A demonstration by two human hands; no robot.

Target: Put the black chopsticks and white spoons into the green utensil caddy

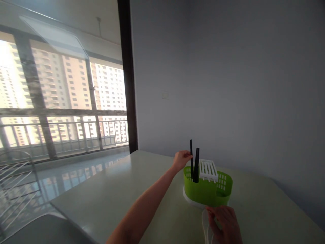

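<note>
No text, label, brand, number or sign can be read anywhere in this view. The green holder (207, 191) on the surface (122, 189) bears no lettering on its visible wall, and the white insert (208, 169) at its top is plain. The black sticks (194, 162) carry no marks that can be made out. The small pale plate on the wall (165, 95), at about 12 o'clock from the holder, is blank. The tower blocks (73, 84) outside the window, at 10 o'clock, show only rows of windows, with no signs legible.
</note>
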